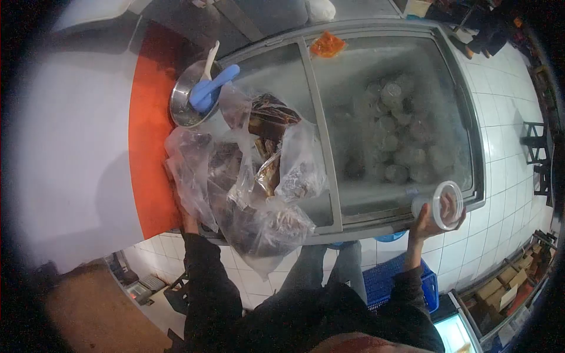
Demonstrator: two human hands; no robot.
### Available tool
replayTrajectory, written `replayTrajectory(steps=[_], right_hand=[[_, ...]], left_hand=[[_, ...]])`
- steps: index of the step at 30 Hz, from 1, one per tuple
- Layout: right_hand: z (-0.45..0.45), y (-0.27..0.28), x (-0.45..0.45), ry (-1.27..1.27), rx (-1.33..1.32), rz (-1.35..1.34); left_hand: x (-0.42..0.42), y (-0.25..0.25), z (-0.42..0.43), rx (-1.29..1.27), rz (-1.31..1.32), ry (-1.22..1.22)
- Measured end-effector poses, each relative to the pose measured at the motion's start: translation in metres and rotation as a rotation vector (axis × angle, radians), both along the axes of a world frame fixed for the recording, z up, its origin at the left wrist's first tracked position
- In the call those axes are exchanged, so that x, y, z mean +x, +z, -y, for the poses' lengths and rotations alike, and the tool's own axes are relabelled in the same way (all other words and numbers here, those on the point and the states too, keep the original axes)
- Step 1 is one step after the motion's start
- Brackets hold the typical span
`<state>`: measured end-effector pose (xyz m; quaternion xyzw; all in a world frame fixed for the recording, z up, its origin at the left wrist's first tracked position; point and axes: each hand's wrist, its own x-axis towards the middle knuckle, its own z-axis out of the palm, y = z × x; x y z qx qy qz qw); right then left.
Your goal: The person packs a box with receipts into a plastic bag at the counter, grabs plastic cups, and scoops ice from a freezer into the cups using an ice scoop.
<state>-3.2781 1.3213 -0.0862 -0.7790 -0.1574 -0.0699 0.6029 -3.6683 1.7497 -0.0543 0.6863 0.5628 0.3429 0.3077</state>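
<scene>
My right hand (425,225) is closed around a round clear plastic tub (448,205) with something brownish inside, held over the right front corner of the chest freezer (400,223). At the left, my left hand (190,223) shows only in part beside the orange-edged panel (154,135), and its fingers are hidden. Close to it, clear plastic bags (265,226) lie in a heap on the freezer's glass top. Brown packets (272,120) sit among these bags. Frosted round tubs (391,141) show dimly through the glass on the right.
A metal bowl (180,103) holding a blue scoop (213,88) and a pale-handled utensil (210,59) stands behind the bags. An orange packet (327,45) lies at the freezer's far edge. Below are a blue crate (385,282) and a lit screen (454,332); black stools (534,144) stand right.
</scene>
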Motion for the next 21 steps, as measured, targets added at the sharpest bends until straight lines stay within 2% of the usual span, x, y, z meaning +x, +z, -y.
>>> replayTrajectory(steps=[6,8,9,10,12,14,17,20,21], right_hand=[[0.045,-0.075,0.002,-0.105,-0.066,-0.01],[0.075,-0.124,-0.002,-0.047,0.066,-0.365],[0.077,-0.13,-0.005,-0.029,0.125,-0.544],[0.081,-0.134,-0.006,-0.038,0.112,-0.482],[0.012,-0.035,-0.007,-0.088,-0.005,0.021],[-0.032,0.026,-0.003,-0.115,0.009,0.273],[-0.029,0.034,0.007,-0.152,0.124,0.243],[-0.002,-0.003,0.005,-0.214,0.162,0.228],[0.003,-0.004,0.006,-0.182,0.224,0.086]], left_hand=[[0.023,-0.004,-0.002,-0.078,0.072,-0.011],[0.033,-0.008,-0.004,-0.107,0.098,-0.03],[0.038,-0.01,-0.004,-0.127,0.117,-0.04],[0.041,-0.012,-0.008,-0.146,0.133,-0.046],[0.044,-0.011,-0.008,-0.177,0.162,-0.057],[0.053,-0.011,-0.007,-0.213,0.185,-0.066],[0.071,-0.017,0.002,-0.264,0.226,-0.081],[0.084,-0.02,0.012,-0.311,0.264,-0.092],[0.089,-0.019,0.016,-0.32,0.27,-0.099]])
